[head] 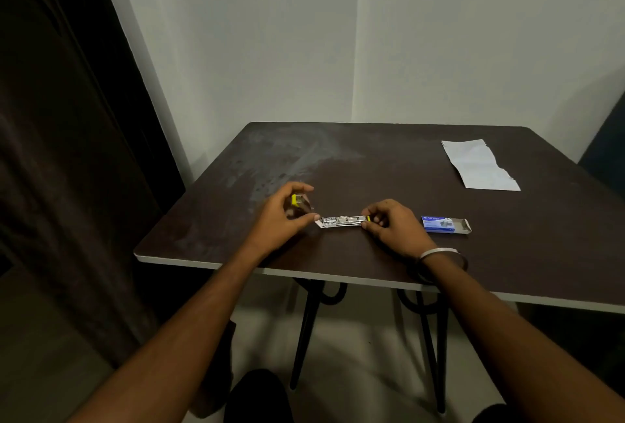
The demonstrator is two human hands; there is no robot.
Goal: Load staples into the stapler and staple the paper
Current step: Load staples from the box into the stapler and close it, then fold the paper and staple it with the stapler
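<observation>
Head view: both bare hands meet at a small yellow-and-silver metal stapler [341, 220], swung open flat on the dark brown worktop [406, 159], close to the near edge.
Left hand [287, 214]: fingers curl round the yellow-tipped cover end, pinching it.
Right hand [389, 223]: fingers pinch the other yellow end, steadying the bright staple channel.
Step in hand: likely preparing the channel for a strip; keep the channel level and pinned, pusher drawn back, before reaching away.
Staples: blue cardboard staple box [444, 223] lies open just right of the right hand.
Paper: white creased paper sheet [480, 165] waits at the far right, well apart.
Room: pale plain walls [439, 33] form a corner; dark brown curtain [61, 152] hangs left.
</observation>
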